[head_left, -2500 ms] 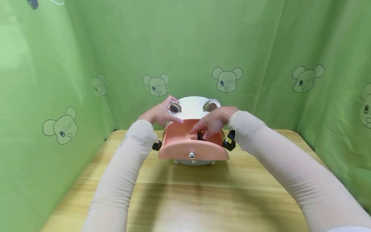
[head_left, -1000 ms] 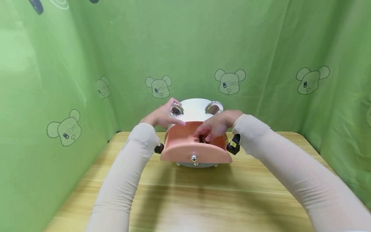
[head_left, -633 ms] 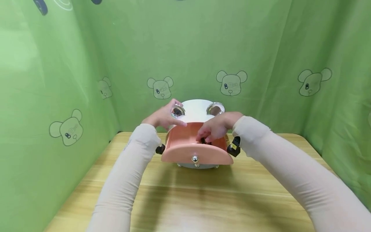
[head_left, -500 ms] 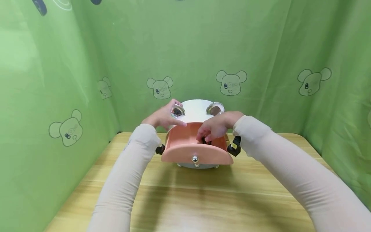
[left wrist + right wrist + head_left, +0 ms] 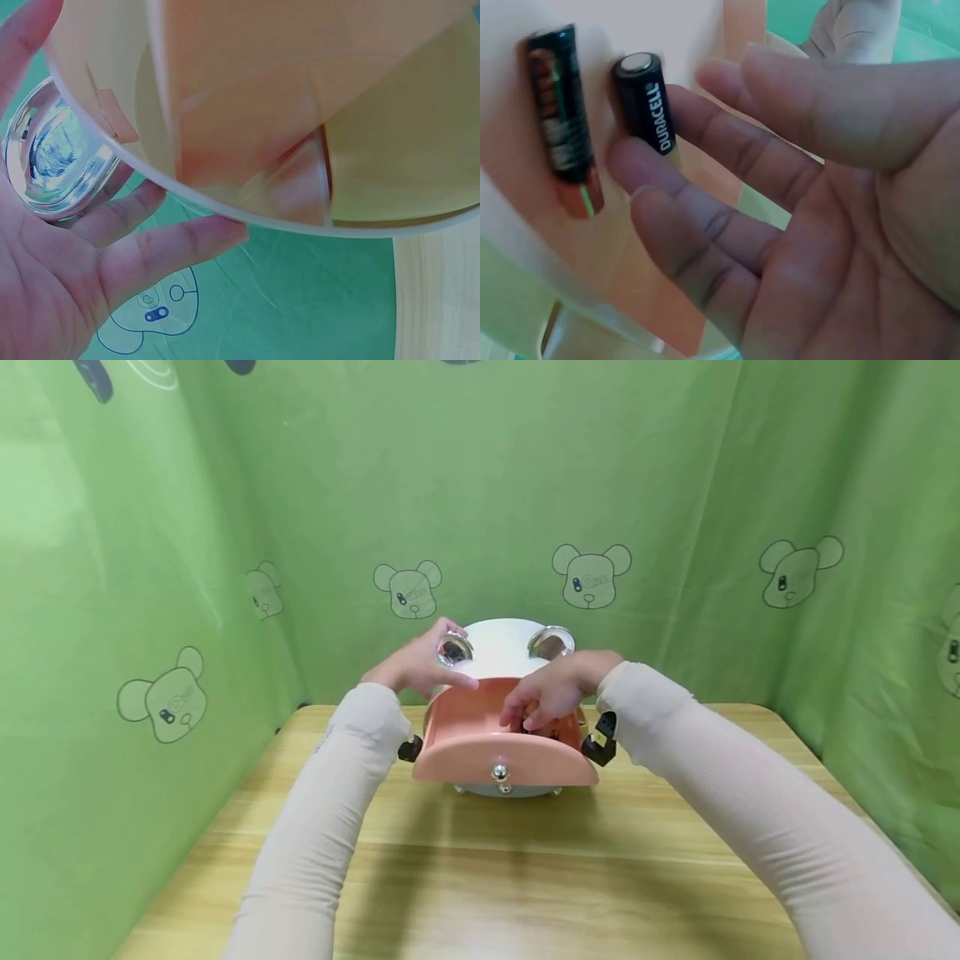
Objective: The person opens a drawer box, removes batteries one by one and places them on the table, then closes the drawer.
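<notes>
A white, alarm-clock-shaped box point(image 5: 501, 647) stands on the table, its salmon-pink drawer point(image 5: 457, 762) pulled out. My left hand point(image 5: 420, 667) holds the box around the left chrome bell point(image 5: 58, 150); its thumb lies along the box's front rim. Inside the drawer is my right hand point(image 5: 557, 689), palm showing in the right wrist view, fingers loosely bent and thumb apart. Its fingertips are at a black Duracell battery point(image 5: 643, 97) and seem to touch it. A second battery, black with a copper end point(image 5: 561, 120), lies beside it, slightly blurred. The drawer front partly hides both from the head view.
A second chrome bell point(image 5: 552, 642) tops the box at right, by my right hand. Silver knobs point(image 5: 500, 772) stick out in front. The wooden table point(image 5: 480, 877) reaches toward me; a green curtain point(image 5: 480, 485) with bear prints encloses the back and sides.
The dark battery pieces that stood up by my right fingertips now sit lower in the drawer, and the fingers have spread slightly. My left hand keeps its place on the box.
</notes>
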Demonstrator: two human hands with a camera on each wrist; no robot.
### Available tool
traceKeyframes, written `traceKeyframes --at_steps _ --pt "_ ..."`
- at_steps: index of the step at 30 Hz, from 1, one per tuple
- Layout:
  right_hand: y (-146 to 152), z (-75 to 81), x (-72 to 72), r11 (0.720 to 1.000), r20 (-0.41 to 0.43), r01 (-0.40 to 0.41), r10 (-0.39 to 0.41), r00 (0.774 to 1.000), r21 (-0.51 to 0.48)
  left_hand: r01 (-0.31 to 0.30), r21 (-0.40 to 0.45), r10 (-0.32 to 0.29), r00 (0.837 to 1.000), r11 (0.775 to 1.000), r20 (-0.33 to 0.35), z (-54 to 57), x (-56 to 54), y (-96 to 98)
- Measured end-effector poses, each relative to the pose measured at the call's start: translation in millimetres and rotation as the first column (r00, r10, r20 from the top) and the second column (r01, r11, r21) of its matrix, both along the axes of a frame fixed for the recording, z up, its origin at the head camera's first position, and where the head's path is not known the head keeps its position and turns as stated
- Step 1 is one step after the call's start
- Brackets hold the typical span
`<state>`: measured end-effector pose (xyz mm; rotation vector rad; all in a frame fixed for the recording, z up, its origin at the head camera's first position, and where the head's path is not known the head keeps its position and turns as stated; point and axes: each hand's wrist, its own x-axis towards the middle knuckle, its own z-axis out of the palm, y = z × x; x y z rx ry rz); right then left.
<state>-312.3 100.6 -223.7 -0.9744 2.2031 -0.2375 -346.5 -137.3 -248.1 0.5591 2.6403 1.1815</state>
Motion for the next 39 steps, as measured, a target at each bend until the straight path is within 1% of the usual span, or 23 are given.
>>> traceKeyframes --at_steps 6,10,15,19,22,27,34,39 --pt "-0.3 -0.4 -2.5 0.999 0.03 0.03 -0.03 0.999 0.011 0.006 0.007 -0.006 1.0 1.0 -0.002 0.4 0.5 0.1" --pt "-0.7 0.3 -2.8 0.999 0.038 0.03 -0.031 0.999 0.022 0.003 0.014 -0.003 1.0 1.0 0.004 -0.4 0.3 0.3" --pt "-0.7 -0.1 -2.5 0.999 0.058 0.034 -0.035 0.998 0.021 -0.003 0.001 0.003 1.0 1.0 0.003 -0.1 0.9 0.4" --pt "-1.5 -0.7 -1.8 0.998 0.073 0.059 -0.061 0.995 0.023 -0.008 -0.012 0.009 1.0 1.0 0.008 0.8 2.3 0.1" --pt "-1.4 -0.6 -1.1 0.997 0.079 0.071 -0.075 0.994 0.043 -0.004 -0.007 0.004 1.0 1.0 0.013 1.5 2.7 0.2" --pt "-0.8 1.5 0.3 0.997 0.035 0.039 -0.041 0.999 0.064 0.003 -0.005 -0.003 1.0 1.0 0.001 2.5 2.9 0.2" --pt "-0.4 3.8 1.7 0.997 -0.074 0.01 -0.005 0.997 0.072 -0.004 -0.018 0.004 1.0 1.0 -0.001 1.9 3.8 -0.1" --pt "1.3 4.5 2.5 0.999 -0.084 0.016 -0.012 0.996 0.051 0.006 -0.007 -0.006 1.0 1.0 0.005 2.0 2.9 0.6"
